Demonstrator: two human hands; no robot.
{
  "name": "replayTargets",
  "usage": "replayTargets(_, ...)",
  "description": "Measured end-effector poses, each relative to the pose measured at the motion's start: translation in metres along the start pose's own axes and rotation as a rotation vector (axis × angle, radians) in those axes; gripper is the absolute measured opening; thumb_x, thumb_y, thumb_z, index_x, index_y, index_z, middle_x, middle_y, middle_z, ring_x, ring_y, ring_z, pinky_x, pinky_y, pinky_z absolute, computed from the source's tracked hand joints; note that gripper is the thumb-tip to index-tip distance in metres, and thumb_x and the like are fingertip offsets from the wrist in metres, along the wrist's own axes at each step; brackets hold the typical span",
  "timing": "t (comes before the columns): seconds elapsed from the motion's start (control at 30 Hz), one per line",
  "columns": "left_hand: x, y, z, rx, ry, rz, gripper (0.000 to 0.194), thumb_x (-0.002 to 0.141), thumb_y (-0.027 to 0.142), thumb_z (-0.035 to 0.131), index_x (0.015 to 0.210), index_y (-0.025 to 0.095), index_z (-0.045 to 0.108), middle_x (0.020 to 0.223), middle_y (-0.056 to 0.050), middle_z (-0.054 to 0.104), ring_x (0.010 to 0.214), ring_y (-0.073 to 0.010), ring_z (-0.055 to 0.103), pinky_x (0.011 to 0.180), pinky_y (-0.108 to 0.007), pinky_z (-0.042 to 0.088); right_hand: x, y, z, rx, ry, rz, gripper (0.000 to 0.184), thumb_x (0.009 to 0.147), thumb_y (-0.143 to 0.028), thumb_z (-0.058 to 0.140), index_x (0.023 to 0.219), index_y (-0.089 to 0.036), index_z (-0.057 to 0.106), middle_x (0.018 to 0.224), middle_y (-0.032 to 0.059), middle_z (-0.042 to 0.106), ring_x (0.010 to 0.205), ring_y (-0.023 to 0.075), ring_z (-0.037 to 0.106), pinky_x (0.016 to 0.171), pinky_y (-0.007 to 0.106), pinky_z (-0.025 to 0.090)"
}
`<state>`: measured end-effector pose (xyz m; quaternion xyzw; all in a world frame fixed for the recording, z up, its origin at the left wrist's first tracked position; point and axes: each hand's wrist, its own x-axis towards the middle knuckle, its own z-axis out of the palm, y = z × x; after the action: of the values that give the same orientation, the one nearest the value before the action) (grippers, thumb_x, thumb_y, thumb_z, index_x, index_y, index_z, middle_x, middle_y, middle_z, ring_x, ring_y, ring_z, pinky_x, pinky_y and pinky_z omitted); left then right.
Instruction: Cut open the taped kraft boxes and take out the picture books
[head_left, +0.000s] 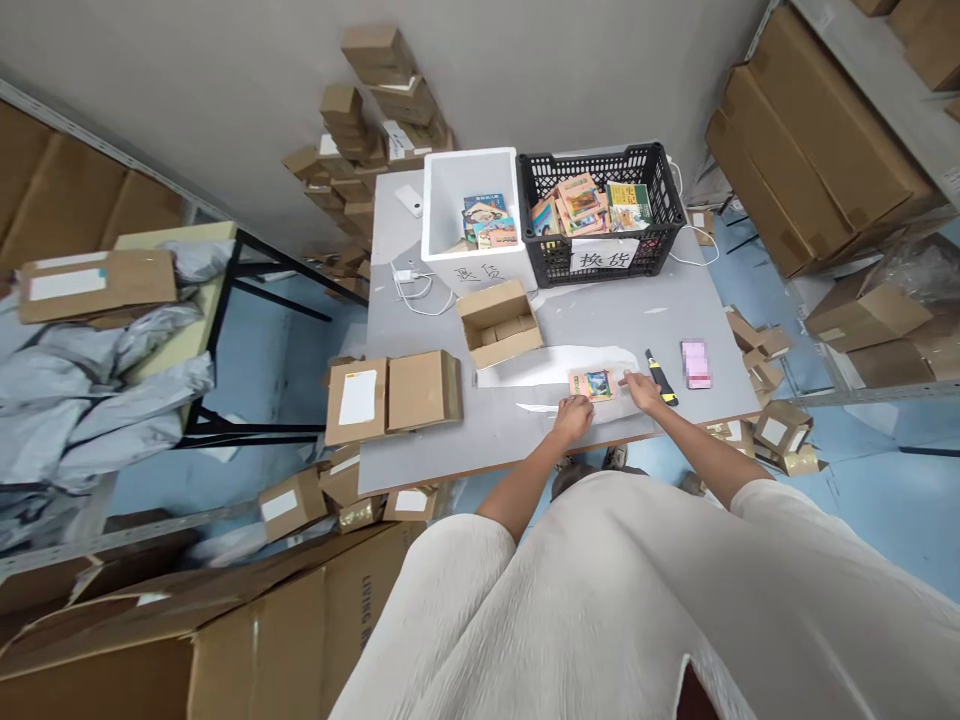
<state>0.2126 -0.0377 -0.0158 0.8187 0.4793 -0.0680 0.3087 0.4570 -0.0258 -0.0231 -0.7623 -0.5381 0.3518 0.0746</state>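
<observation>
A small pink-bordered book [598, 384] with a colourful picture lies flat near the table's front edge. Clear plastic wrap [616, 408] appears to lie around and under it. At the book's lower left edge, the closed fingers of my left hand [574, 418] hold it. My right hand [643, 391] is just right of the book, thumb and finger pinched on what looks like the wrap's edge. A black-and-yellow utility knife [661, 378] rests beside my right hand. Behind the book spreads a sheet of white backing [540, 368].
At the table's [420, 455] back stand a white foam box [469, 262] and a black crate [600, 262], both holding books. An open carton [499, 352], another carton [394, 395] and a phone [696, 363] are on the table. Boxes [296, 503] crowd the floor.
</observation>
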Motion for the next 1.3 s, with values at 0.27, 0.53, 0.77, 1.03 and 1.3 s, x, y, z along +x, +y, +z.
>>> replayTargets(0.27,-0.004,0.007,0.017,0.047,-0.019,-0.170,0.029,0.106,0.028,0.054,0.121,0.020,0.078,0.136,-0.017,0.066,0.136,-0.0345,0.057,0.116,-0.049,0.045,0.033,-0.023,0.006,-0.399,-0.166,-0.331,0.058,0.099,-0.027,0.061,0.157,-0.024,0.062,0.165,0.0154,0.055,0.144,0.0386,0.053,0.115,0.050,0.048)
replayTargets(0.53,-0.004,0.020,0.030,-0.054,-0.102,-0.217,0.031,0.104,0.024,0.059,0.134,0.023,0.067,0.140,-0.015,0.064,0.126,-0.0300,0.067,0.107,-0.042,0.053,0.053,-0.035,0.028,-0.546,-0.208,-0.366,0.056,0.098,-0.035,0.070,0.150,-0.017,0.061,0.161,0.0213,0.054,0.143,0.0391,0.048,0.116,0.050,0.040)
replayTargets(0.77,-0.003,0.023,0.045,0.033,-0.110,-0.181,0.040,0.102,0.016,0.059,0.141,0.020,0.059,0.142,-0.017,0.062,0.131,-0.0312,0.063,0.110,-0.044,0.051,0.046,-0.034,0.038,-0.562,-0.133,-0.282,0.052,0.097,-0.039,0.073,0.141,-0.014,0.064,0.148,0.0218,0.060,0.135,0.0372,0.051,0.114,0.047,0.040)
replayTargets(1.03,0.009,0.007,0.035,0.080,-0.171,-0.163,0.040,0.101,0.010,0.051,0.136,0.021,0.064,0.140,-0.016,0.062,0.126,-0.0296,0.064,0.107,-0.043,0.054,0.050,-0.019,0.032,-0.370,-0.197,-0.098,0.021,0.097,-0.037,0.072,0.109,-0.020,0.075,0.126,0.0158,0.075,0.120,0.0310,0.063,0.096,0.036,0.047)
replayTargets(1.3,0.027,-0.032,-0.022,0.140,-0.015,-0.229,0.038,0.102,0.009,0.049,0.135,0.022,0.062,0.139,-0.016,0.057,0.123,-0.0293,0.065,0.101,-0.040,0.056,0.048,-0.003,0.016,0.054,-0.035,0.149,0.008,0.094,-0.032,0.070,0.095,-0.024,0.068,0.099,0.0024,0.079,0.089,0.0192,0.068,0.072,0.026,0.045)
